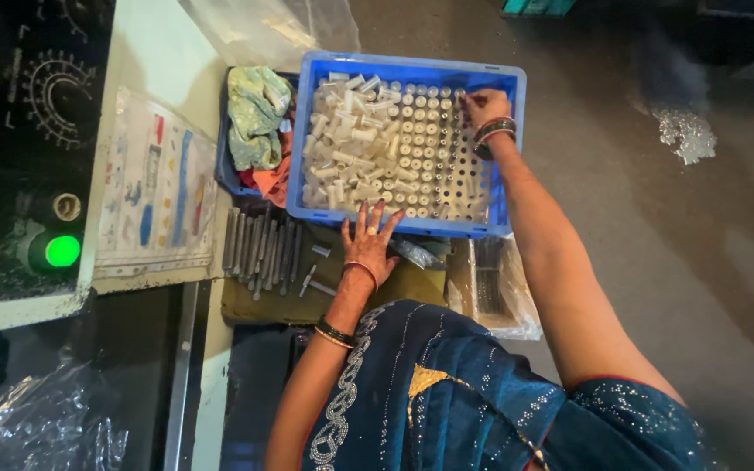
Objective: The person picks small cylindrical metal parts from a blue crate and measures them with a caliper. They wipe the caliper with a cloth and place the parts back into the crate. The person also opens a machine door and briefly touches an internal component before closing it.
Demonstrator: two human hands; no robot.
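Blue crate (407, 68) sits at the far end of the counter (263, 301), long axis running left-right in the head view. Inside lies a perforated tray (469, 179): short white cylinders (421, 131) stand upright in its holes in neat rows, ends facing up at the camera, filling the middle columns; the holes on the right side are bare. On the crate's left half a loose pile of the same white cylinders (342, 144) lies on its side, axes pointing every which way. Right hand (484, 109) is at the crate's far right corner, fingers pinched narrow over the top row of the tray; whether they hold a cylinder is too small to tell. Left hand (368, 244) rests at the crate's near wall, fingers spread wide, holding nothing, fingertips touching the rim. Just left of that hand, a row of grey metal rods (259, 249) lies on the counter, long axes running near-far, side by side. A second blue bin (224, 170) touches the crate's left wall, with a green cloth (255, 113) and orange cloth (272, 179) in it. Clear plastic bag (495, 292) sits at the counter's near right corner.
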